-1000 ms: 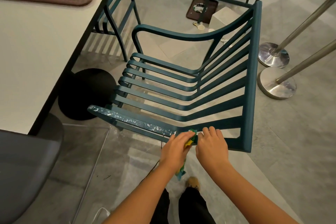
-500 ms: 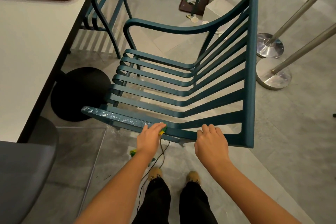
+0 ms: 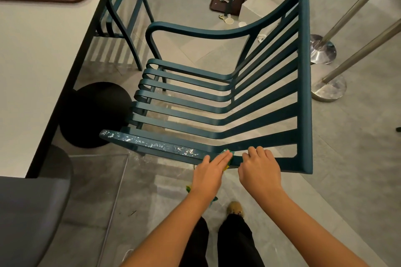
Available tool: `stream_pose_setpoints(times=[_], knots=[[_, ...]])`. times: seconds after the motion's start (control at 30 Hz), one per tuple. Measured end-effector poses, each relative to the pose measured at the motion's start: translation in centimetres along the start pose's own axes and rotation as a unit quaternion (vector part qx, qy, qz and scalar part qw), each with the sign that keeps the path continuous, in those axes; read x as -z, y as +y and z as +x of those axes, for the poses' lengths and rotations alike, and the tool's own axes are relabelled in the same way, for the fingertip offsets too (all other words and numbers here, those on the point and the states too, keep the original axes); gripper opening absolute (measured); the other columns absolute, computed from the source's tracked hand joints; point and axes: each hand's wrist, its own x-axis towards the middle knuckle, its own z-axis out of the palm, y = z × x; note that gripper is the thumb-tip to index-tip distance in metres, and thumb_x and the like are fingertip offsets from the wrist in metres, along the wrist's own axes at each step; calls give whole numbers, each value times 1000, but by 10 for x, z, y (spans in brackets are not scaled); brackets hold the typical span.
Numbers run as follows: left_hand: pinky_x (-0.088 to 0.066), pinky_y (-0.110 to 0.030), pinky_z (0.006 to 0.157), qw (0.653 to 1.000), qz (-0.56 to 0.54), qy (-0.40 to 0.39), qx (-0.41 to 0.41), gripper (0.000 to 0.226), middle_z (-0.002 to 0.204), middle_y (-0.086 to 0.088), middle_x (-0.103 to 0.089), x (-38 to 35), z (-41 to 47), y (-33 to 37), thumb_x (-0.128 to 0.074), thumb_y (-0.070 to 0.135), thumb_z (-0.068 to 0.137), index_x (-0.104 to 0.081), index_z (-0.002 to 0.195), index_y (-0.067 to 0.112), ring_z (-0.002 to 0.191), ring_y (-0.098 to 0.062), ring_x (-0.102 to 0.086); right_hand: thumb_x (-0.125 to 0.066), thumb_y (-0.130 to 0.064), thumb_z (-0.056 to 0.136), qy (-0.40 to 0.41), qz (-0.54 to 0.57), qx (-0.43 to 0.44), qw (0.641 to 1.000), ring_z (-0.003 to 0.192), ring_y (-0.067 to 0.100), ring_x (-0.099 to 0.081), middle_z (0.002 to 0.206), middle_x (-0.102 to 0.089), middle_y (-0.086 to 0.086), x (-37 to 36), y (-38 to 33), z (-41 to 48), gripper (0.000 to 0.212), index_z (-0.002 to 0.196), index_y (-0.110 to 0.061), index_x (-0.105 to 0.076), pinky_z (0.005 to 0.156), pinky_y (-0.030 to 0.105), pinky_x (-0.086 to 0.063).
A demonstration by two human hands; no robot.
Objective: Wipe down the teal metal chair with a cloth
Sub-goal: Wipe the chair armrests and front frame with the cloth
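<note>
Teal chair (image 3: 304,93) fills centre frame, tilted, seat slats running toward 12 o'clock. Its near armrest (image 3: 152,143), at 7 o'clock of the chair, is flecked with white. Left hand (image 3: 209,171) at 6 o'clock has its fingers straight and together, pressing a green-yellow cloth (image 3: 231,153) flat on the armrest; cloth mostly hidden under the palm. Right hand (image 3: 259,169), just beside it toward 3 o'clock, has its fingers curled over the same rail, gripping it. White table (image 3: 43,60) at 9 o'clock. Metal stanchion bases (image 3: 323,50) at 2 o'clock.
</note>
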Motion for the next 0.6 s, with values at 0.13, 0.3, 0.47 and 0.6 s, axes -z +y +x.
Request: stream_pose_setpoints(times=[0.13, 0.3, 0.47, 0.6], knots=[[-45, -31, 82, 996, 49, -66, 28, 81, 155, 11, -14, -4, 0, -13, -46, -12, 84, -10, 147, 24, 120, -30, -38, -33, -31, 96, 4, -6, -6, 1000, 108, 21, -45, 116, -52, 6, -2, -1, 0, 36, 118, -9, -50, 96, 33, -36], [-46, -32, 91, 989, 82, -102, 66, 86, 156, 10, -6, 2, -1, -34, -45, -14, 84, 0, 147, 24, 137, -34, -22, -33, -31, 96, 8, 2, -7, 1000, 109, 20, -45, 117, -52, 6, -3, -1, 1, 36, 119, -9, -50, 98, 32, -36], [-47, -32, 89, 986, 63, -114, 102, 77, 155, 13, -14, 8, 4, -41, -42, -10, 88, -10, 147, 27, 137, -32, -25, -33, -31, 97, 3, 5, -8, 1000, 112, 21, -44, 121, -51, 7, -2, -1, 0, 37, 121, -9, -49, 100, 33, -35], [-49, -31, 92, 993, -3, -75, 89, 67, 153, 18, -18, 3, -6, -31, -39, -1, 94, -14, 145, 33, 134, -28, -31, -33, -29, 97, 2, 11, -7, 1000, 110, 21, -44, 119, -51, 7, -1, 0, 0, 35, 120, -8, -49, 98, 32, -35]])
